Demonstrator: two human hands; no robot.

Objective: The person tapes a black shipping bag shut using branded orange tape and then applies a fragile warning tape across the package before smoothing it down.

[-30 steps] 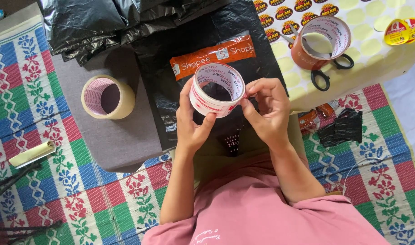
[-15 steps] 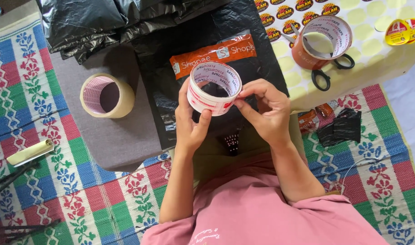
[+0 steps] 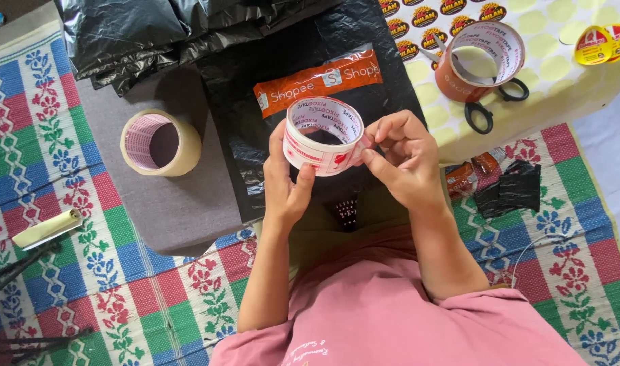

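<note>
I hold a white roll of tape with red print [image 3: 321, 139] up in front of me. My left hand [image 3: 287, 184] grips its near side from below, thumb against the outer face. My right hand [image 3: 399, 157] pinches the roll's right edge with thumb and fingertips. Under the roll lies a black plastic parcel [image 3: 255, 142] with an orange strip of tape [image 3: 316, 83] across it.
A clear tape roll [image 3: 161, 143] stands on the grey board at left. An orange tape roll [image 3: 478, 59] and black scissors [image 3: 491, 102] lie on a sheet of round stickers at upper right. Black bags [image 3: 147, 30] pile up at the top. A patterned mat [image 3: 66, 224] covers the floor.
The roll has shifted slightly in my hands, and my right fingers have moved along its right edge. Everything around stays put.
</note>
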